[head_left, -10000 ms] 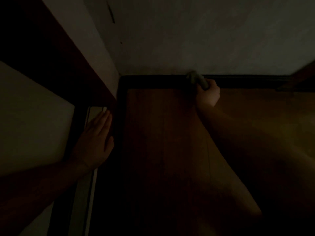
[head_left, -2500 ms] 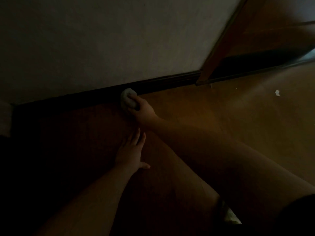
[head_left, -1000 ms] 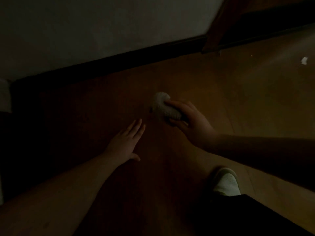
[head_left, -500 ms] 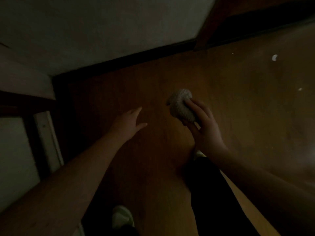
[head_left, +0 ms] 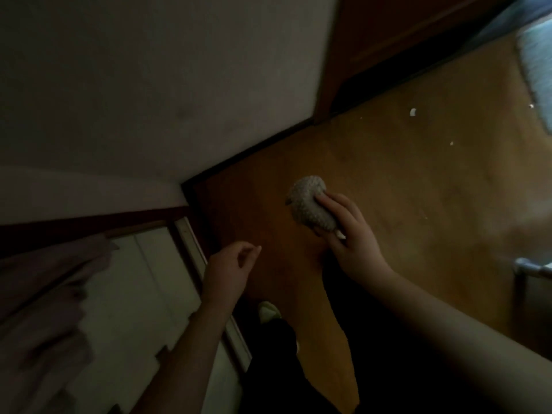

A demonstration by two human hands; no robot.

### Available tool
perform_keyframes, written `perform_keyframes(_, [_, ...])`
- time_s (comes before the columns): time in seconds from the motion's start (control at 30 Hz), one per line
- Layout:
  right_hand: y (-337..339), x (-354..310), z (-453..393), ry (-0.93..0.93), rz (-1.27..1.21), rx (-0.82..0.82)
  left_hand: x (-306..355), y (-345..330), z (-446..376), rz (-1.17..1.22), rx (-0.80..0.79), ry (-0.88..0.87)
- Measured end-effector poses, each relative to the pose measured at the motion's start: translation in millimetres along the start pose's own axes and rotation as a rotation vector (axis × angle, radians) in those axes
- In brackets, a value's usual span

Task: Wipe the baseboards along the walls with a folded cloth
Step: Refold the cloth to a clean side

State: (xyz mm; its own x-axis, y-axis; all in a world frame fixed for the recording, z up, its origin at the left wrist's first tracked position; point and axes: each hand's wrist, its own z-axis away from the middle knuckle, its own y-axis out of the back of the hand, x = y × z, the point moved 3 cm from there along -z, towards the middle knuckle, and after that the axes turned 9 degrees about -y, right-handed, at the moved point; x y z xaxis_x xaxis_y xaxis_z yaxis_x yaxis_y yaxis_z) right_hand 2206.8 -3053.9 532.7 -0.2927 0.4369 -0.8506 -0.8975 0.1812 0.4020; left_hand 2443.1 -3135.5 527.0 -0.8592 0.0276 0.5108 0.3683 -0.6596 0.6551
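The room is dim. My right hand (head_left: 349,234) grips a folded, nubbly grey cloth (head_left: 309,204) and holds it in the air above the wooden floor, well away from the wall. The dark baseboard (head_left: 251,149) runs diagonally along the foot of the pale wall, from a corner at mid-left up to a door frame. My left hand (head_left: 230,268) hangs lower left of the cloth, fingers loosely curled, with nothing in it.
A brown door frame (head_left: 331,70) stands at the upper right. A sliding-door track and pale panel (head_left: 191,255) lie at the left, with draped fabric (head_left: 44,309) beside them. White scraps (head_left: 412,112) dot the floor. My shoe (head_left: 268,312) and dark trousers are below.
My right hand has left the baseboard and lifted the cloth off the floor. My left hand rose off the floor and curled its fingers. The view has risen and swung left.
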Motion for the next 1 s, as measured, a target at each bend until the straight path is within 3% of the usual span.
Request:
perform_keyframes(0.3, [129.8,-119.0,12.5,0.121,-0.042,-0.082,146.6,102.6,37.5,-0.003,0.085,-0.272])
perform_keyframes(0.43, [148.2,-142.9,9.3,0.066,-0.120,-0.035,184.0,127.7,19.6,0.053,0.145,-0.425])
perform_keyframes(0.57, [140.2,-165.0,8.1,0.048,-0.148,0.063,211.8,144.3,-3.7,0.283,0.100,-0.506])
perform_keyframes(0.73, [121.0,-203.1,19.9,-0.017,-0.248,0.185,237.0,156.1,-24.1,0.608,-0.190,-0.451])
perform_keyframes(1.0, [128.4,-228.0,62.9,-0.209,-0.558,0.473,273.4,159.2,-21.8,0.558,-0.592,-0.544])
